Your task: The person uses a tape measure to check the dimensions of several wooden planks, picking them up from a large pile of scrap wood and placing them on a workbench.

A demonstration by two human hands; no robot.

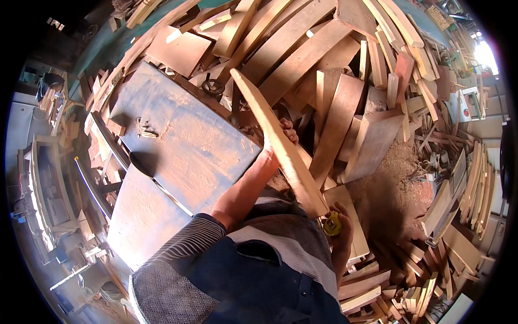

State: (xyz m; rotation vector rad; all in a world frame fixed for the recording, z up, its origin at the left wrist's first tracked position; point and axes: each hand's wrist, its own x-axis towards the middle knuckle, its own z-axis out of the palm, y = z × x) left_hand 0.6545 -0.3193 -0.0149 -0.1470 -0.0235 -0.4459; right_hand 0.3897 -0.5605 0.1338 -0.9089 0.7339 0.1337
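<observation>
A long, light wooden board slants across the middle, its near end close to my body and its far end raised over the lumber. My left hand is closed around the board near its middle, with fingers curling over the right edge. At the near end, my right hand grips a yellow tape measure against the board's end. Whether any tape is drawn out along the wood cannot be made out. To the left of the board lies a flat metal machine table dusted with sawdust.
A small heap of wood chips rests on the metal table, and a handwheel stands beyond its far edge. Stacked planks fill the far side. A thick timber block leans at right, beside a sawdust pile. Offcuts lie lower right.
</observation>
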